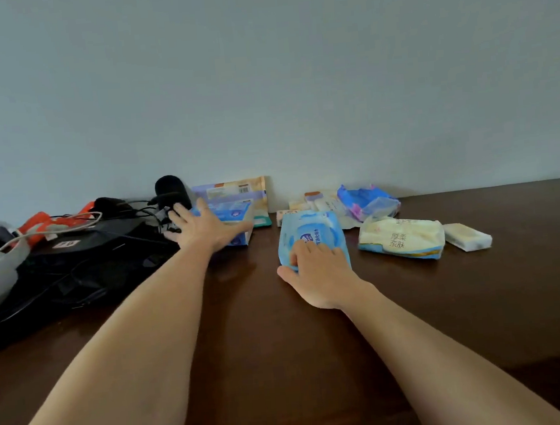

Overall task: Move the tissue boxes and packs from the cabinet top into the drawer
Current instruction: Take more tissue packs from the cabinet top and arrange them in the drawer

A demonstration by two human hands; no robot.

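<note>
On the dark wooden cabinet top [283,347] my right hand [321,273] grips the near end of a blue wet-wipe pack [314,231], fingers on top and thumb at its left edge. My left hand [205,227] lies spread on a blue tissue box [238,214], fingers straight. Behind that box a pale purple-and-cream pack [236,190] leans against the wall. To the right lie a cream soft tissue pack [401,239], a small white pack [468,236] and a crumpled blue-purple pack [367,201]. No drawer is in view.
A black bag [83,266] with cables, a black foam-capped microphone [172,191] and orange items [42,223] fills the left of the cabinet top. Small cream packs [318,204] sit near the wall. The grey wall rises right behind everything.
</note>
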